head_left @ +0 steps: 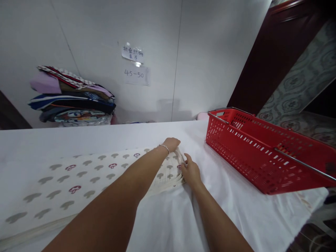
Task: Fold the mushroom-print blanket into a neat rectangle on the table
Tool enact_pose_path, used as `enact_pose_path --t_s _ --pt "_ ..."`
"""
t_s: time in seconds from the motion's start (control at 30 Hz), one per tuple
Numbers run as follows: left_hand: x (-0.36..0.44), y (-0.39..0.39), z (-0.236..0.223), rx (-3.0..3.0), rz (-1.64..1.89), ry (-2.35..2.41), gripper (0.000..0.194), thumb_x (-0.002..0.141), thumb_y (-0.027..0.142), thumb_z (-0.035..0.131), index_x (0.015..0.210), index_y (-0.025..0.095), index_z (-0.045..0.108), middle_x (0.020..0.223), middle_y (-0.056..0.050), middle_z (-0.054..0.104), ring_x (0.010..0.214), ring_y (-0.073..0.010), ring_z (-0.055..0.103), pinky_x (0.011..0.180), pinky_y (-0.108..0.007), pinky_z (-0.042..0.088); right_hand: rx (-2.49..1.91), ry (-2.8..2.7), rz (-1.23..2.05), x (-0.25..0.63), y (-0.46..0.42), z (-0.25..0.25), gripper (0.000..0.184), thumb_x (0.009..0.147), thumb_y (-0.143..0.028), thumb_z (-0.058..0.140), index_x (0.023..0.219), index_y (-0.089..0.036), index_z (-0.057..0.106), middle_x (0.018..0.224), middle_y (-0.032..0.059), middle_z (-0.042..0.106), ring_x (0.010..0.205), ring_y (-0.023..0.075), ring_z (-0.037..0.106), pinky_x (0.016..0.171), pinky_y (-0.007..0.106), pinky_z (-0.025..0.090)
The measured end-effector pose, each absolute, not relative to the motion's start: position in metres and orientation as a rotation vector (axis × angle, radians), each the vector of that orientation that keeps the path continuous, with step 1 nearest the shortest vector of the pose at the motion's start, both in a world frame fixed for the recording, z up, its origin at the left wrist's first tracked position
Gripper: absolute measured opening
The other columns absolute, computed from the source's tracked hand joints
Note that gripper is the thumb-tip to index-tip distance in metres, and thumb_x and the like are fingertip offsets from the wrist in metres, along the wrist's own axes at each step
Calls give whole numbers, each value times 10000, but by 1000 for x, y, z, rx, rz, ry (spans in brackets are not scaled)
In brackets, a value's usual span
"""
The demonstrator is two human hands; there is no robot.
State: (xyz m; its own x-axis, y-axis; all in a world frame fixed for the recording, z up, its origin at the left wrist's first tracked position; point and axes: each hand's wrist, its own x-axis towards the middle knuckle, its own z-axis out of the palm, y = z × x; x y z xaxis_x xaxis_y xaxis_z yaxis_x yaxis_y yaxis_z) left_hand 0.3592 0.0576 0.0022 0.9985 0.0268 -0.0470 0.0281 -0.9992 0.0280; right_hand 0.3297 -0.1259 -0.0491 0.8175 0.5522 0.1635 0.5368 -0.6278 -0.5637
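Observation:
A long cream cloth printed with grey and dark-red mushrooms stretches across the white-covered table, with layered edges along its near side. At its right end, my left hand, with a bracelet on the wrist, grips the far corner. My right hand is just nearer and to the right, thumb and fingers closed on the same end edge. Between the two hands the edge is bunched and slightly raised. The fingertips of my left hand are partly hidden.
A red plastic basket with metal handles stands at the right of the table. Behind, at the left, is a pile of folded fabrics. Handwritten paper signs hang on the grey wall. The white tablecloth is wrinkled near the right edge.

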Motion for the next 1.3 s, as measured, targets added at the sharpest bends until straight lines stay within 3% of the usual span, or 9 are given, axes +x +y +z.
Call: enact_pose_path --t_s 0.17,0.37,0.5,0.63,0.87,1.07,1.3 --pt "362 62 -12 2949 48 248 236 812 198 482 1002 211 621 1049 -54 658 924 -183 605 782 -277 459 -2383 -742 49 330 -125 -50 513 810 -215 446 1321 -183 418 923 45 663 828 190 604 677 261 391" --pt "351 78 -34 2823 287 402 458 943 376 231 1296 170 438 1326 -86 510 1188 -188 482 975 -301 385 -2317 -722 22 331 -124 -53 476 794 -217 460 1269 -204 476 1038 40 630 815 160 590 722 261 412" --pt "321 89 -52 2876 283 437 491 908 427 336 1324 174 399 1418 -102 403 1308 -237 343 1064 -401 282 -2306 -754 8 331 -125 -53 462 796 -211 454 1257 -221 485 1055 34 607 823 157 578 725 259 416" --pt "302 93 -54 2945 197 468 480 910 432 311 1310 191 421 1421 -108 400 1316 -260 333 1056 -477 265 -2378 -819 -3 331 -126 -52 421 799 -190 452 1210 -220 532 1042 48 596 883 168 568 759 254 402" --pt "269 75 -55 3028 327 289 588 889 548 300 1386 235 335 1499 -74 264 1391 -252 171 1119 -493 106 -2504 -839 68 329 -127 -44 377 834 -216 449 1191 -242 564 1019 44 589 898 163 577 750 233 387" --pt "246 68 -43 2919 48 353 605 887 573 281 1369 218 371 1498 -92 261 1393 -249 169 1108 -503 134 -2531 -855 74 326 -129 -37 368 854 -242 424 1189 -230 577 1043 60 593 913 176 583 740 245 399" --pt "173 87 -58 2962 203 584 611 847 577 399 1389 299 348 1504 -55 255 1395 -278 151 1118 -497 73 -2547 -870 95 323 -131 -32 382 860 -266 418 1205 -218 576 1053 62 606 955 179 584 756 239 411"
